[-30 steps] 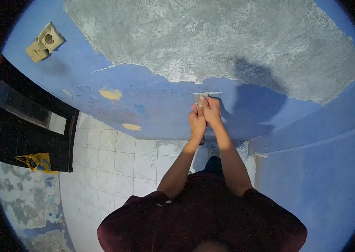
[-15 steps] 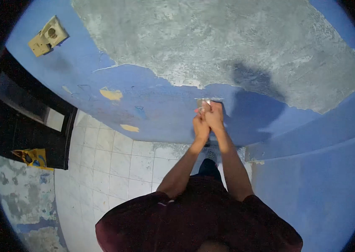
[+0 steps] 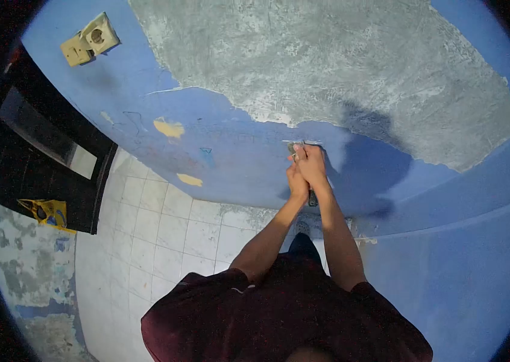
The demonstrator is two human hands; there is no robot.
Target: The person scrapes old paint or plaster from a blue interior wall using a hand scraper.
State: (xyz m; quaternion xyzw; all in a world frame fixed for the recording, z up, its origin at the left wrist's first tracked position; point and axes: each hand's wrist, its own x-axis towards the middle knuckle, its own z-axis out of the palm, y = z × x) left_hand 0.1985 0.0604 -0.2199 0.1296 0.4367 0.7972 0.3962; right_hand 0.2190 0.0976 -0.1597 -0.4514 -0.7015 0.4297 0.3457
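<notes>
Both hands are together at the blue wall [image 3: 249,163], a little below the ragged lower edge of a large bare grey patch [image 3: 327,60]. My right hand [image 3: 311,164] is wrapped round a scraper [image 3: 292,147], whose blade lies against the wall and whose dark handle end shows below the hand. My left hand [image 3: 296,181] is closed beside and under it, its fingers on the same tool. A thin white scratch line [image 3: 303,141] runs along the paint just above the blade.
Yellowish sockets [image 3: 89,41] are mounted at the upper left. A dark door [image 3: 44,139] stands at the left, with a yellow bag [image 3: 56,214] by it. White floor tiles [image 3: 164,217] lie below. Another blue wall [image 3: 460,259] meets this one at the right.
The view has shifted slightly, so the sockets appear higher and further right. The hands have turned a little with the scraper, and its dark handle end now shows below them.
</notes>
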